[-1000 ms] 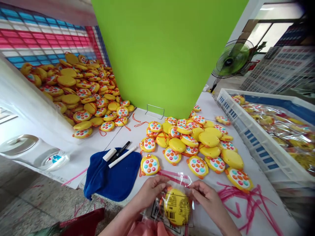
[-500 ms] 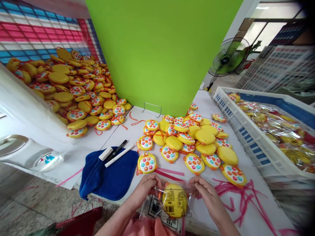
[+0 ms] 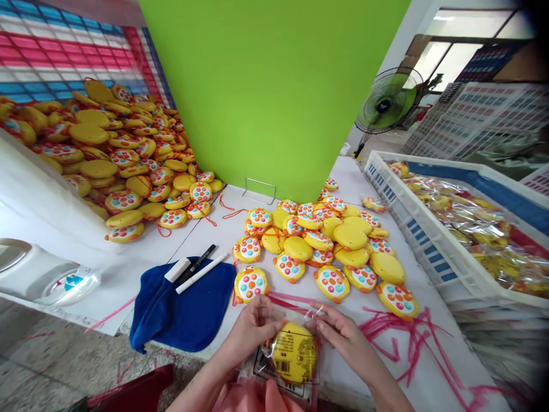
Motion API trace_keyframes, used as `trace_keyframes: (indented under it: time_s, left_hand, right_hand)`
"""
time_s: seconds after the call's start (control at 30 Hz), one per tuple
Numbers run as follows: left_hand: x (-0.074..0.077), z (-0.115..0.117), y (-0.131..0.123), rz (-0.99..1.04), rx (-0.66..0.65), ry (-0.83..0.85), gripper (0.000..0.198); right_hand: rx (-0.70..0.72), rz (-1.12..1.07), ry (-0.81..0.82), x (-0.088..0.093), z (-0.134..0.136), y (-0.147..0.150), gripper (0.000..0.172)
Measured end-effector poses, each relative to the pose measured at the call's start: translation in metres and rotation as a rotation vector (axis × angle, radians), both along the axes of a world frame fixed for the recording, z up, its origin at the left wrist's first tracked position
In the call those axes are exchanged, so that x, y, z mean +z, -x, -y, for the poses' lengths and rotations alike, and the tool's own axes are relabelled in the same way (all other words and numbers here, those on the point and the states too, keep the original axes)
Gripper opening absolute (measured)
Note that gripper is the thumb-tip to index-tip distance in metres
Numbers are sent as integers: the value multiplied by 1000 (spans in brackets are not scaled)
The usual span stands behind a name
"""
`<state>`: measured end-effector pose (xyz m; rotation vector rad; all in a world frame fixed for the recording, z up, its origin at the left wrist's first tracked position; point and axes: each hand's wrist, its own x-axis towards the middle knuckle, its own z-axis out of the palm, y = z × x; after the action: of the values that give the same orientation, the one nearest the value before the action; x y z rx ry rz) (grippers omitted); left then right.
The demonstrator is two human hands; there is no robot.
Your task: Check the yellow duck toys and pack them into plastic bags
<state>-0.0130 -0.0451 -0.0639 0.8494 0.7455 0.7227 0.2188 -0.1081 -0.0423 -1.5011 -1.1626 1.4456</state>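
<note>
Compared with half a second ago, the two hands have drawn a little closer together over the clear plastic bag (image 3: 291, 366). The left hand (image 3: 257, 323) pinches the bag's upper left edge between thumb and fingers; the right hand (image 3: 332, 326) pinches the upper right edge, its fingers curled toward the thumb. The film was stretched flatter between them in the previous frame and now stands up in a crumpled, shiny ridge near the right fingertips.

The yellow toy (image 3: 295, 343) is inside the bag, its plain back toward the camera behind the black print and barcode, at the near edge of the table (image 3: 218, 237). It was already in the bag a second ago and lies the same way up now. The pink strip (image 3: 285, 298) beyond the bag lay more exposed half a second ago; bag and fingers now come up close to it.

The whole scene has slid leftward in view, as the camera has turned slightly right, so more of the white crate (image 3: 422, 246) of bagged toys shows. Other things keep their places: the loose toys (image 3: 298, 249) in front of the green board (image 3: 274, 97), the large heap (image 3: 128, 154) to its left, the tangled pink strands (image 3: 375, 327) to the right, and the blue cloth (image 3: 189, 315) bearing a black marker (image 3: 197, 264), a white pen (image 3: 201, 274) and a white block (image 3: 176, 270).
</note>
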Motion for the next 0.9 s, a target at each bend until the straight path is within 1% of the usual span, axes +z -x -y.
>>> trace_keyframes:
  time_s: [0.07, 0.1, 0.13, 0.17, 0.27, 0.3, 0.4, 0.47, 0.6, 0.7, 0.77, 0.83, 0.9]
  left_hand:
    - [-1, -1, 1, 30, -31, 30, 67]
    - [-1, -1, 2, 41, -44, 42, 78]
    - [-2, -2, 2, 54, -50, 48, 81]
    - [-3, -2, 3, 65, -51, 50, 76]
    - [-6, -3, 2, 51, -28, 65, 47]
    - [-8, -3, 2, 27, -18, 76, 42]
    - [-9, -3, 3, -64, -11, 73, 42]
    - [-6, -3, 5, -94, -28, 49, 42]
    - [1, -3, 7, -102, -52, 40, 24]
    - [7, -3, 8, -66, -46, 64, 13]
    - [8, -4, 9, -22, -41, 61, 16]
    - [9, -3, 9, -13, -23, 34, 24]
    - [7, -3, 7, -45, 14, 6, 34]
  right_hand:
    - [-30, 3, 5, -7, -2, 1, 53]
    - [-43, 4, 13, -10, -2, 2, 54]
    - [-56, 3, 20, -12, -3, 2, 54]
    - [-62, -2, 24, -14, -3, 2, 54]
    - [-72, -35, 20, -15, -2, 1, 49]
    - [-83, -42, 25, -15, -1, 0, 48]
    - [-150, -73, 59, -12, 2, -4, 42]
    - [-192, -102, 79, -11, 3, -6, 36]
    - [-220, -130, 73, -13, 4, -7, 21]
    - [-196, -120, 47, -13, 3, -10, 20]
    - [-180, -120, 12, -11, 3, -11, 24]
    - [-171, -100, -25, -9, 3, -9, 30]
    - [-155, -59, -43, -7, 1, -3, 30]
